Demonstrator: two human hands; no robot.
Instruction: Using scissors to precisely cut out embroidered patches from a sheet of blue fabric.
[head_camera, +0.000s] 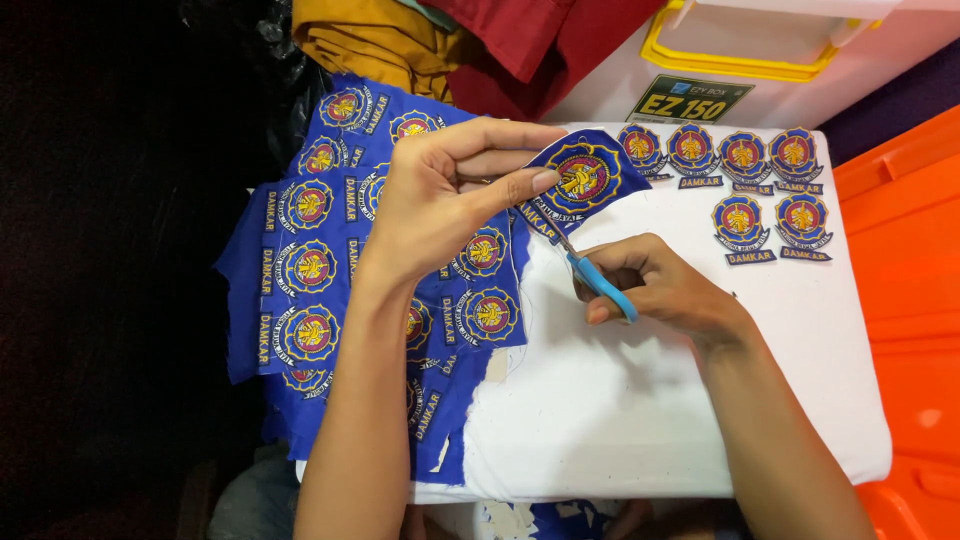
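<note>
My left hand (445, 195) pinches a blue embroidered patch (587, 176) with a round red and gold emblem, holding it up over the white table (640, 420). My right hand (655, 285) grips small scissors with blue handles (603, 285); their blades point up at the patch's lower edge. A sheet of blue cloth (310, 270) carrying several uncut emblems lies under my left forearm on the table's left side.
Several cut-out patches (765, 190) with separate small label strips lie in rows at the table's far right corner. A white box with a yellow handle (745, 60) stands behind. Yellow and red cloth (440, 40) is piled at the back. An orange surface (910, 300) borders the right.
</note>
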